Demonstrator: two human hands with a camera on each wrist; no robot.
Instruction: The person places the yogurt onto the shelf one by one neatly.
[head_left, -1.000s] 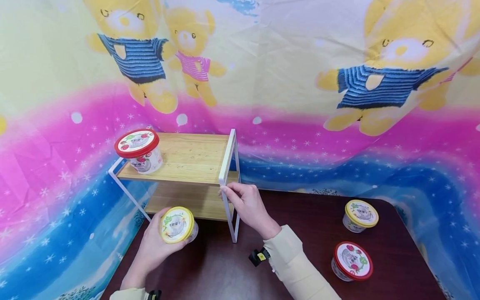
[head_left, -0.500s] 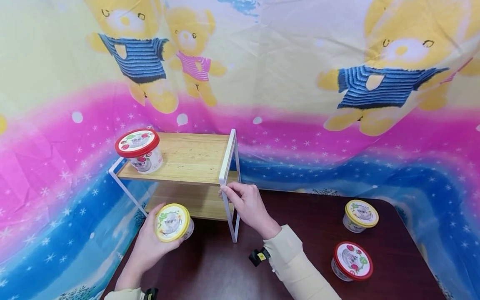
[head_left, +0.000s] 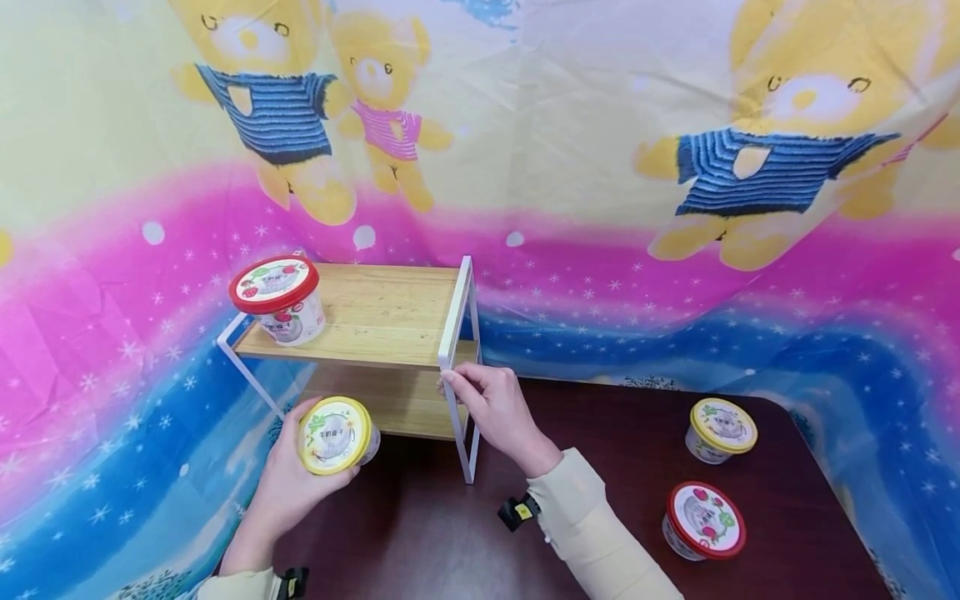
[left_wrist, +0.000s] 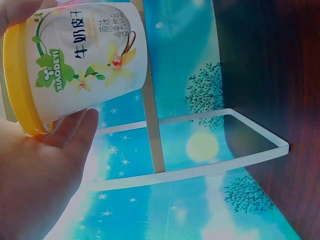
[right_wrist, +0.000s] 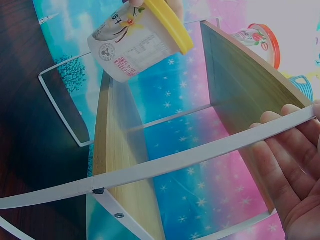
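My left hand [head_left: 281, 492] grips a yellow-lidded paper tub [head_left: 333, 435] round its side, in front of the lower board [head_left: 405, 404] of a two-tier shelf. Flowers and the printed brand show on the tub [left_wrist: 90, 55] in the left wrist view, where it lies sideways. With thumb and fingers, my right hand [head_left: 498, 412] holds the shelf's white frame [right_wrist: 200, 152] at its right front post. A red-lidded tub [head_left: 292, 321] stands at the left end of the wooden top board [head_left: 382, 317].
On the right of the dark table [head_left: 592, 433] stand another yellow-lidded tub [head_left: 712, 442] and, nearer, a red-lidded tub [head_left: 705, 521]. A bear-printed cloth [head_left: 585, 183] hangs behind and along the sides.
My left hand has moved left and slightly up with the yellow-lidded tub. The right hand keeps its place on the shelf frame.
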